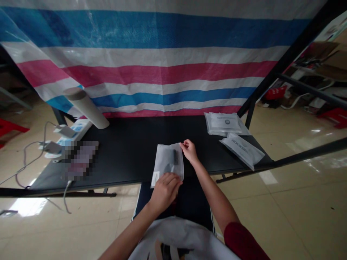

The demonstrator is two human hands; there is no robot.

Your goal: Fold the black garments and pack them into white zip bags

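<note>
A frosted plastic zip bag (164,160) lies at the front edge of the black table, turned so its long zip side faces right. Something dark shows through it near that side, and a small white label sits at its lower left corner. My left hand (166,189) has its fingers closed on the near right corner of the bag. Pinched at the far right corner is my right hand (189,150), thumb and fingers together on the bag's edge. What the dark item inside is, I cannot make out.
Several filled frosted bags (226,122) lie at the table's right end, with another printed bag (242,150) nearer. To the left are a white bottle (89,110), a power strip (81,130) with chargers, and a blurred-out phone (81,160) on a cable. A striped sheet (162,57) hangs behind.
</note>
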